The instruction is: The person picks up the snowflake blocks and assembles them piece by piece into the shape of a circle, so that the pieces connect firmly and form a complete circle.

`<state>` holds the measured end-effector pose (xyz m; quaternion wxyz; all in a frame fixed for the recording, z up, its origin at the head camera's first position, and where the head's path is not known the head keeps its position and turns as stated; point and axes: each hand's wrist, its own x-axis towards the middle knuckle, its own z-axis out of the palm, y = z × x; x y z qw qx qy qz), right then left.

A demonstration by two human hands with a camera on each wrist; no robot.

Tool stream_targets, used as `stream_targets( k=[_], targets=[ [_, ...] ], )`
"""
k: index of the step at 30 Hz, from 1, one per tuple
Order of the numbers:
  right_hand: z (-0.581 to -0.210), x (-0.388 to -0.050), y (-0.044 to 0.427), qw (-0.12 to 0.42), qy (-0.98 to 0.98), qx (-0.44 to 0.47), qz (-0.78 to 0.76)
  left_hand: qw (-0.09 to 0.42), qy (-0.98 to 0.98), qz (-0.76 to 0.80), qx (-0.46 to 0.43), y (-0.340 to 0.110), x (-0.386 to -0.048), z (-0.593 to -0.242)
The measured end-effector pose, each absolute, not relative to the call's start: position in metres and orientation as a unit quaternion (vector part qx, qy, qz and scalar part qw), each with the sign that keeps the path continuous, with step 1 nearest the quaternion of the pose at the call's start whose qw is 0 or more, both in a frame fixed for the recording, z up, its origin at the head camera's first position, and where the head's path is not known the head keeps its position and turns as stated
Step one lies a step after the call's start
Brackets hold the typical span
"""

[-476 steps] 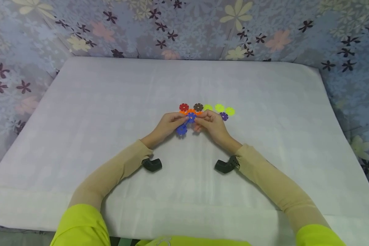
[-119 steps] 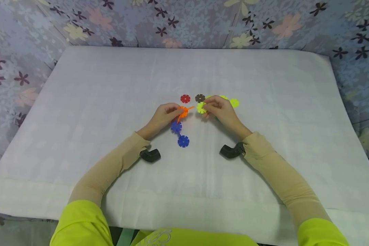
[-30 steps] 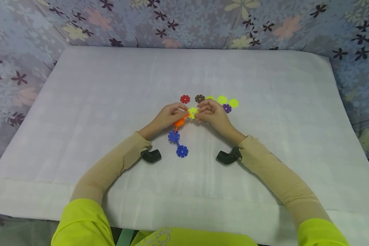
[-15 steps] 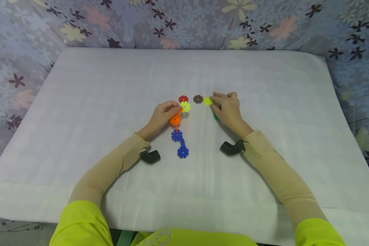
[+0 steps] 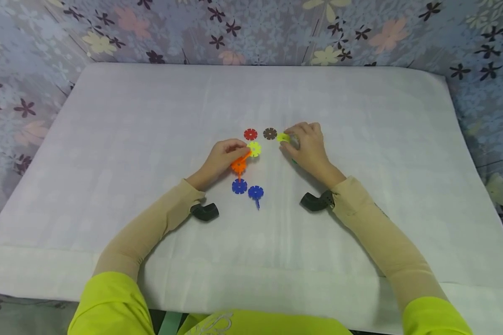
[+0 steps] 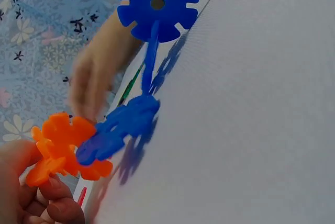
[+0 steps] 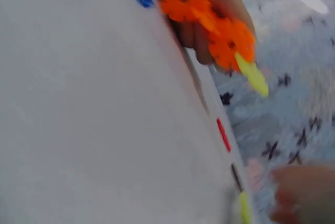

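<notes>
In the head view my left hand [image 5: 223,158] pinches a chain of interlocked notched plastic discs (snowflake building discs). An orange disc [image 5: 238,165] is near its fingertips, a yellow disc [image 5: 254,149] is at the chain's far end, and blue discs [image 5: 239,186] hang toward me. The left wrist view shows thumb and fingers on the orange discs [image 6: 62,143], with blue discs [image 6: 158,3] trailing. My right hand [image 5: 308,144] is over a loose yellow disc [image 5: 282,137], fingers and thumb spread apart around it; blur in the right wrist view hides any contact.
A red disc [image 5: 250,134] and a brown disc [image 5: 270,134] lie flat beyond the chain on the white-covered table [image 5: 159,111]. Part of a green disc [image 5: 294,161] shows under my right hand. A floral-patterned cloth [image 5: 268,32] rises behind the table.
The orange discs left the table and joined the blue chain, followed by a yellow disc. My right hand has let go of that yellow disc and moved right to another yellow one.
</notes>
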<state>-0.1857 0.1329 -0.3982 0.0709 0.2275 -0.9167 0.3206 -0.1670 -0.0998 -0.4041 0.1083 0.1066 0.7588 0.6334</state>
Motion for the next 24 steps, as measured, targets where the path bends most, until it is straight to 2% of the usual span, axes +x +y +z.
stream_targets(
  k=[2, 7, 11, 16, 19, 24],
  targets=[
    [-0.391, -0.175, 0.125, 0.020, -0.898, 0.264, 0.352, 0.105, 0.762, 0.630, 0.105, -0.100, -0.167, -0.405],
    [-0.378, -0.146, 0.103, -0.187, -0.857, 0.324, 0.354, 0.090, 0.760, 0.634, 0.110, -0.100, -0.167, -0.405],
    [-0.374, -0.134, 0.093, -0.245, -0.840, 0.315, 0.368, 0.078, 0.757, 0.640, 0.105, -0.099, -0.168, -0.405],
    [-0.374, -0.132, 0.093, -0.243, -0.831, 0.264, 0.426, 0.062, 0.752, 0.651, 0.081, -0.099, -0.169, -0.405],
    [-0.372, -0.130, 0.094, -0.198, -0.842, 0.265, 0.426, 0.059, 0.742, 0.665, 0.060, -0.098, -0.169, -0.404],
    [-0.369, -0.123, 0.090, -0.103, -0.862, 0.316, 0.383, 0.032, 0.738, 0.674, 0.032, -0.099, -0.168, -0.404]
  ],
)
